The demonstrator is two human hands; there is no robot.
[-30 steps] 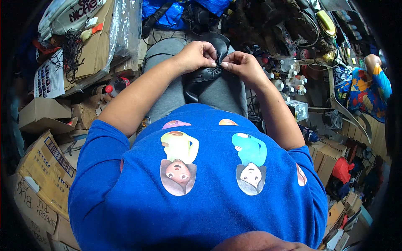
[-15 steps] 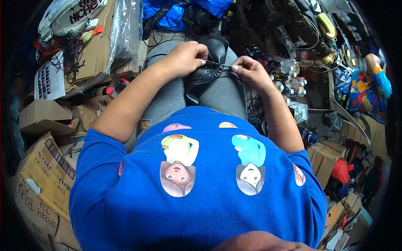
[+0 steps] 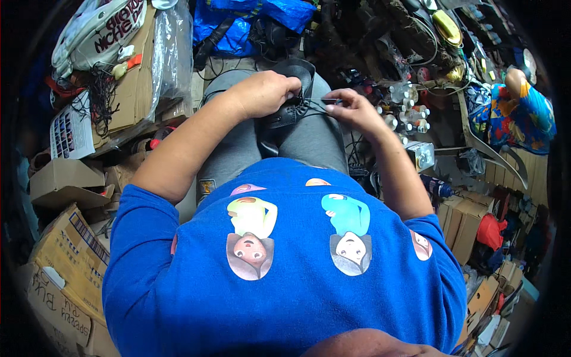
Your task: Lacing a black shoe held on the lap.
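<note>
Both hands (image 3: 306,101) pinch laces over black shoe (image 3: 285,110) on lap

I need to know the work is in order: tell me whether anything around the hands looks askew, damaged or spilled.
Nothing stands out. The black shoe lies across the lap, the left hand holding it down, the right hand pinching a thread drawn taut from it. Cardboard boxes crowd the floor alongside, cluttered but unspilled.
</note>
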